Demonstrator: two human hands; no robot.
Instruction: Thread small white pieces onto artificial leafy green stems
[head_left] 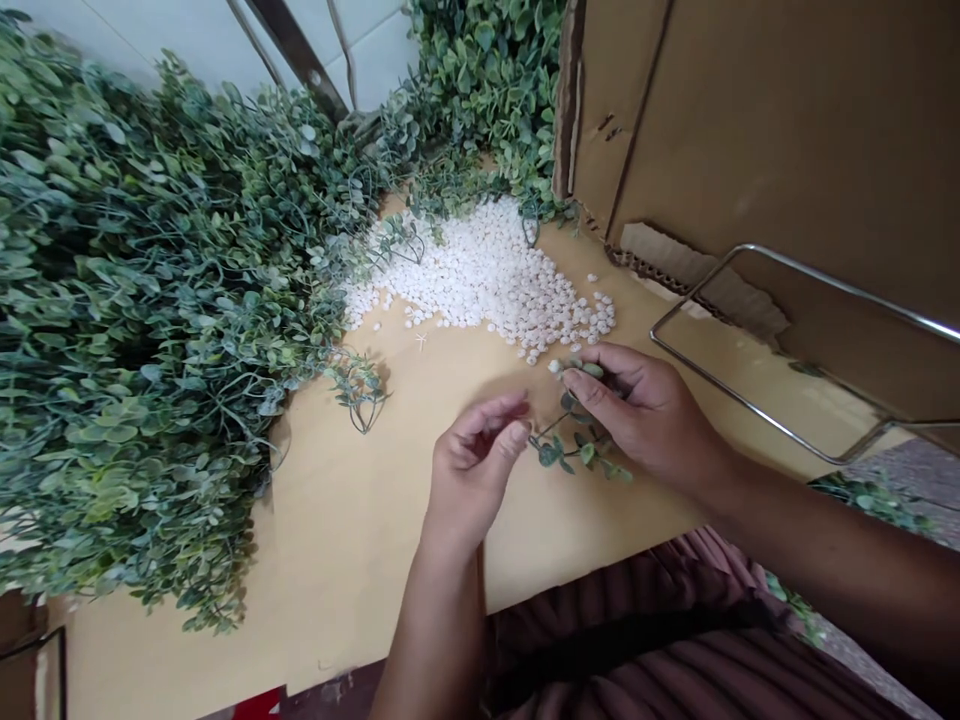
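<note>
My right hand (pixel 637 410) pinches a small sprig of artificial green leaves (pixel 585 450) between thumb and fingers. A white bead-like piece (pixel 555 367) shows at its thumb tip, by the top of the sprig. My left hand (pixel 480 450) is just left of the sprig, its fingers curled with a gap between thumb and forefinger. The sprig's thin stem ends close to that thumb; whether they touch is hard to tell. Beyond both hands lies a spread pile of small white pieces (pixel 480 265) on the tan tabletop (pixel 360 540).
A large heap of artificial greenery (pixel 165 280) fills the left side, and more foliage (pixel 487 90) stands at the back. A cardboard box (pixel 787 150) rises at the right, with a bent metal wire frame (pixel 750 405) before it. One loose sprig (pixel 358 385) lies left of the pile.
</note>
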